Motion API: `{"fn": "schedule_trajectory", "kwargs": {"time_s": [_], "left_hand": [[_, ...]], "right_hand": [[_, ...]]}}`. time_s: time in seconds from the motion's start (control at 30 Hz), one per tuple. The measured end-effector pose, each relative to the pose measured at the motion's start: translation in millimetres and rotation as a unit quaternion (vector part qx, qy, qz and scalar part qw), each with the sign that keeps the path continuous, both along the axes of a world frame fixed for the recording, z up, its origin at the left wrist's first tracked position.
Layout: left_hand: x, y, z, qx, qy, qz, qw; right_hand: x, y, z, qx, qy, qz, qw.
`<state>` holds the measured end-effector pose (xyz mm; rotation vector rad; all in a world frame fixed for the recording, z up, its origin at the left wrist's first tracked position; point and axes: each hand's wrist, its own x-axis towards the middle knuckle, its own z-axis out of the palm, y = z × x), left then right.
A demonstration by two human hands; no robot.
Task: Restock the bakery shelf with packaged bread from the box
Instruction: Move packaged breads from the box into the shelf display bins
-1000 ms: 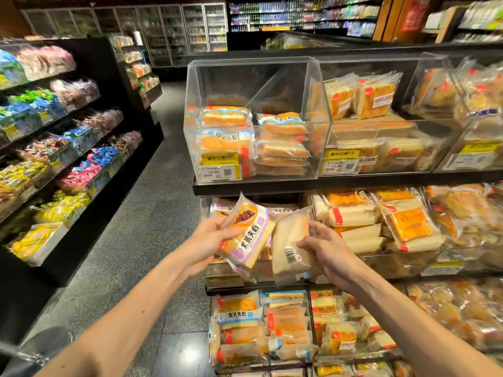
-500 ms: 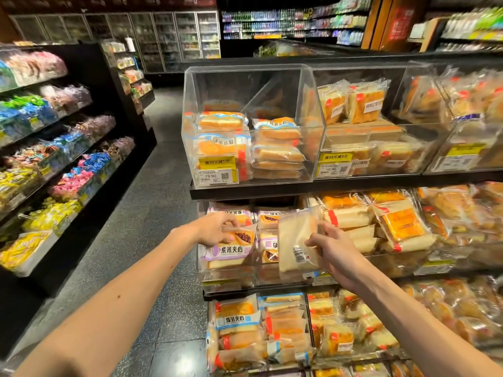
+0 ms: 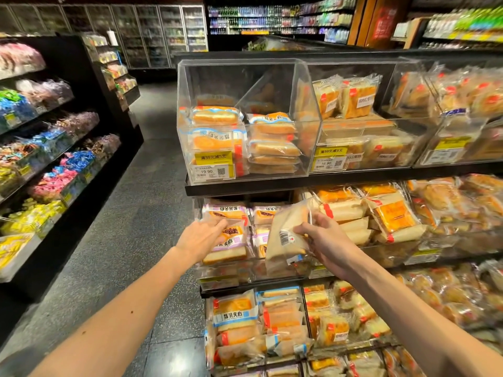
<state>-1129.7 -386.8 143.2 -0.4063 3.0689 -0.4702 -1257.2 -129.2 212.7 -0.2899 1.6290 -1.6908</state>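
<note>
Pale bread packet (image 3: 285,235) pinched by right hand (image 3: 326,243); left hand (image 3: 200,238) presses flat on purple-labelled packet (image 3: 231,242).

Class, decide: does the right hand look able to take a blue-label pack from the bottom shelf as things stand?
Probably not yet: the right hand grips a barcoded bread pack. Nothing visible blocks the blue-label pack below, so an emptied hand likely could.
</note>
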Motion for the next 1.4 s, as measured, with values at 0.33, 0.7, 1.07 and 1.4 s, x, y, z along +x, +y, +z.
{"fn": "schedule_trajectory", "kwargs": {"time_s": [0.33, 0.7, 1.07, 1.4], "left_hand": [[17, 66, 54, 0.518, 0.205, -0.088, 0.826], [2, 80, 144, 0.468, 0.424, -0.079, 0.771], [-54, 23, 240, 0.518, 0.519, 0.02, 0.68], [-152, -26, 235, 0.434, 0.315, 0.184, 0.824]], "right_hand": [[19, -19, 10, -0.021, -0.018, -0.044, 0.999], [6, -38, 94, -0.112, 0.046, 0.031, 0.992], [-54, -86, 186, -0.012, 0.496, -0.056, 0.866], [-134, -140, 187, 0.297, 0.638, 0.074, 0.707]]}}
